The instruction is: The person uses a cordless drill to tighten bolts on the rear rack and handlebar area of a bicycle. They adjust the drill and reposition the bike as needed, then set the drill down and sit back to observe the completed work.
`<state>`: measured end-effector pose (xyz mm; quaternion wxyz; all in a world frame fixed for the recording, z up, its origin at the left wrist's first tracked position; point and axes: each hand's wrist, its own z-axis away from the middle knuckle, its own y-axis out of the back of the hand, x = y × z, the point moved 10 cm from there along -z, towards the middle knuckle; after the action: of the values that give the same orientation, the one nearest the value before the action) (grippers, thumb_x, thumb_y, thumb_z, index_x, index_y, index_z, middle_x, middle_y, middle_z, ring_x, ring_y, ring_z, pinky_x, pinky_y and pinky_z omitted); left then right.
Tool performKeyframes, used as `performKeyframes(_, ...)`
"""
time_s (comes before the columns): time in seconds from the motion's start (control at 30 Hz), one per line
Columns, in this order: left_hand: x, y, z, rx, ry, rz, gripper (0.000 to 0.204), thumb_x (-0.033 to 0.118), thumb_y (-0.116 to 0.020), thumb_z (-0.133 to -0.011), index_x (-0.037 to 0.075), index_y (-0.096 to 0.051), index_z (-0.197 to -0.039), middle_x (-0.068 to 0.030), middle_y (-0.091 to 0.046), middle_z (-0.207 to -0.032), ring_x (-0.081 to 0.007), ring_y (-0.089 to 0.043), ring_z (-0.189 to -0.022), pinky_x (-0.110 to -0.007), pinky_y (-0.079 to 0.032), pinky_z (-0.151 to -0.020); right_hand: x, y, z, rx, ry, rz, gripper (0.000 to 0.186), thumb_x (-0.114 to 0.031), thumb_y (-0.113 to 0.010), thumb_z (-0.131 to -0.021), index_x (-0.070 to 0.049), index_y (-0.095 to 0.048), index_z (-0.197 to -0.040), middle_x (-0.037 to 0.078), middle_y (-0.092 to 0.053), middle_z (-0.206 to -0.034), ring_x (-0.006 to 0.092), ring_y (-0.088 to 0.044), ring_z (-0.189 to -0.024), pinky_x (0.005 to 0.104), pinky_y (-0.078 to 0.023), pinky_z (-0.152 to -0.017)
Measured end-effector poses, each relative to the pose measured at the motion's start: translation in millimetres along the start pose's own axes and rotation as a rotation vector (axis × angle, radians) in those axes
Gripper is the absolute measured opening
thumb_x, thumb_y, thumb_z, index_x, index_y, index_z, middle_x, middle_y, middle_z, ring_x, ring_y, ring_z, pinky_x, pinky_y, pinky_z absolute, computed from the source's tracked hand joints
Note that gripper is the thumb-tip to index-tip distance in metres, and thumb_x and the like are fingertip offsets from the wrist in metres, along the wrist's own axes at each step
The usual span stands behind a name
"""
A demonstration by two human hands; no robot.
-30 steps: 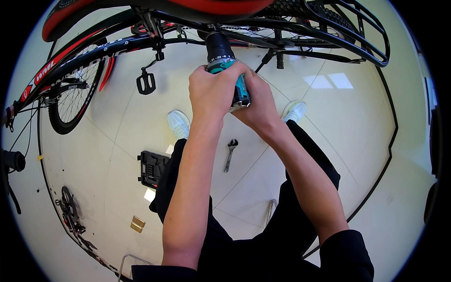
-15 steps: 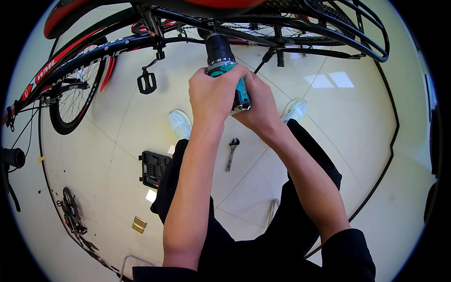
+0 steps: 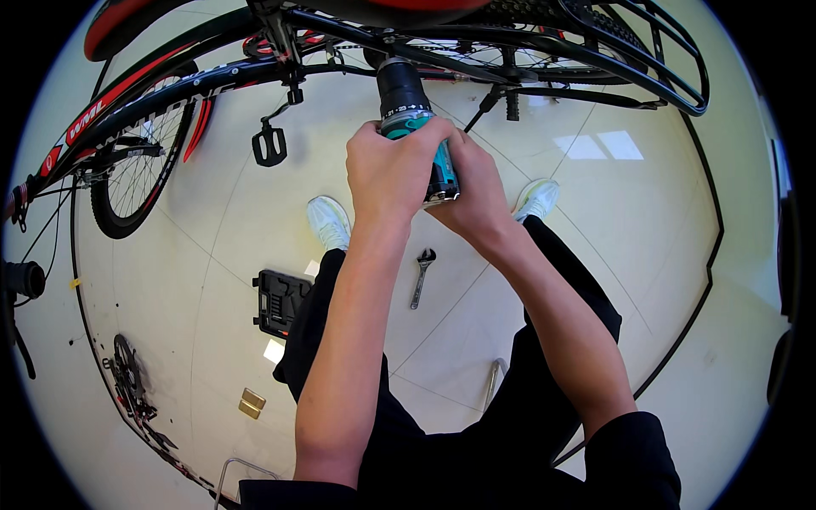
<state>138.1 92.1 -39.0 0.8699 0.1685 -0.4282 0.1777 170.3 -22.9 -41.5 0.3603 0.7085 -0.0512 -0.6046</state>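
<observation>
Floor tiles (image 3: 646, 280), pale and glossy, fill the scene beneath a black and red bicycle (image 3: 212, 81) that spans the top of the view, above and beyond the fingers. Its spoked wheel (image 3: 136, 174) sits far to the left of the fingers, its rear rack (image 3: 654, 51) up to their right, and a black pedal (image 3: 269, 146) hangs just left of them. The person's dark trousers (image 3: 544, 357) run down from the hands toward the lower edge, with a white shoe (image 3: 328, 223) below and left of the fingers and another white shoe (image 3: 537, 199) to their right. A black tool case (image 3: 279, 302) lies open on the floor well below and left of the fingers. The teal and black power drill (image 3: 412, 127) is held up against the bicycle frame, its black chuck pointing away from the person. The left hand (image 3: 395, 166) has its fingers (image 3: 382, 140) clamped around the drill's body, and the right hand (image 3: 476, 191) wraps the drill from the other side, fingers closed on it. A small adjustable wrench (image 3: 421, 276) lies on the floor below the fingers, between the legs.
</observation>
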Motion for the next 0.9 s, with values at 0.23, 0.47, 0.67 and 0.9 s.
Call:
performKeyframes(0.23,3.4,0.5,-0.1,-0.019,0.001,0.03,0.043,0.025,-0.079,-0.07,-0.004,-0.061,-0.096,-0.0069,-0.062,-0.079,-0.0117,-0.061,-0.064,-0.026,-0.05,-0.06,-4.9,1.5,-1.2,-0.005,0.022,0.104,0.066,-0.016,-0.086,-0.056,0.001,-0.047,-0.107,0.022,-0.06,-0.098,0.0408,-0.063,-0.086,0.0452,-0.052,-0.072)
performKeyframes(0.47,7.1,6.5,-0.1,0.074,-0.019,-0.012,0.06,0.026,-0.08,-0.068,-0.01,-0.053,-0.108,-0.0115,-0.062,-0.084,-0.0135,-0.062,-0.067,-0.028,-0.052,-0.061,-8.8,5.4,-3.1,0.011,0.06,0.16,0.066,-0.02,-0.088,-0.055,0.0,-0.046,-0.101,0.02,-0.06,-0.093,0.0401,-0.063,-0.083,0.0447,-0.052,-0.069)
performKeyframes(0.67,9.7,3.7,-17.7,0.104,-0.061,-0.071,0.055,0.025,-0.08,-0.068,-0.009,-0.056,-0.105,-0.0116,-0.063,-0.083,-0.0143,-0.063,-0.066,-0.028,-0.052,-0.06,-3.1,8.6,-12.8,0.007,0.017,0.137,0.067,-0.021,-0.089,-0.054,0.0,-0.046,-0.1,0.02,-0.06,-0.093,0.0402,-0.063,-0.082,0.045,-0.051,-0.068)
performKeyframes(0.9,11.5,-0.5,-24.9,0.098,-0.013,-0.079,0.043,0.024,-0.079,-0.069,-0.006,-0.061,-0.095,-0.0092,-0.064,-0.08,-0.0135,-0.062,-0.063,-0.027,-0.051,-0.059,1.2,8.4,-22.4,0.067,0.034,0.033,0.067,-0.02,-0.087,-0.055,0.002,-0.05,-0.106,0.02,-0.062,-0.095,0.0408,-0.064,-0.085,0.0445,-0.052,-0.071)
